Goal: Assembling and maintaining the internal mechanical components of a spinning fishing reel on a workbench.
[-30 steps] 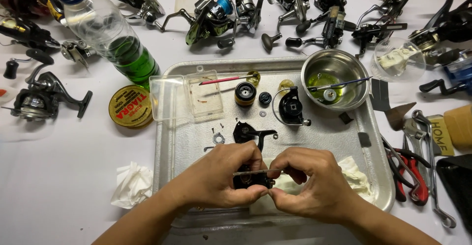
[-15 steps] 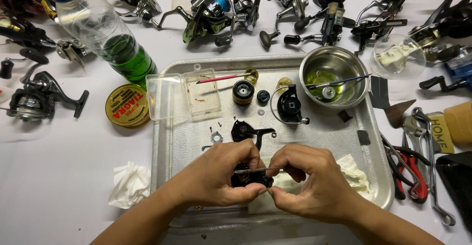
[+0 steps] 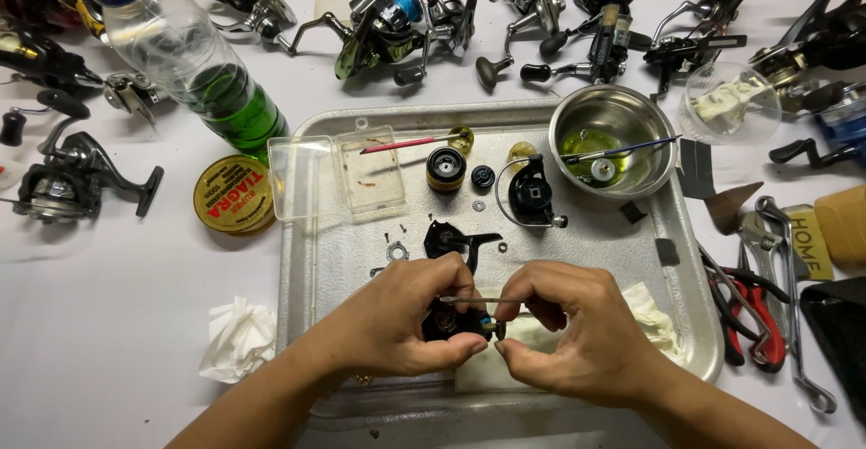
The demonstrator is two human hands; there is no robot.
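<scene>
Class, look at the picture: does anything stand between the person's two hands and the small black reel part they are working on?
Nothing visible does. The left hand already grips the small black reel part, and the right hand holds a thin metal shaft at it, above the metal tray.

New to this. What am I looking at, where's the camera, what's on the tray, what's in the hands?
There is no machine here: a person works with two bare hands, and one head-worn camera looks down at them. The left hand grips a small black reel body. The right hand pinches a thin metal shaft and a small part at the body's end. Both are over a metal tray on a white table. On the tray lie a clear plastic box, a steel bowl with greenish liquid, a black rotor, a dark spool, washers and a white cloth. Around it are fishing reels, a bottle of green liquid, a yellow round tin, red-handled pliers and a crumpled tissue.
</scene>
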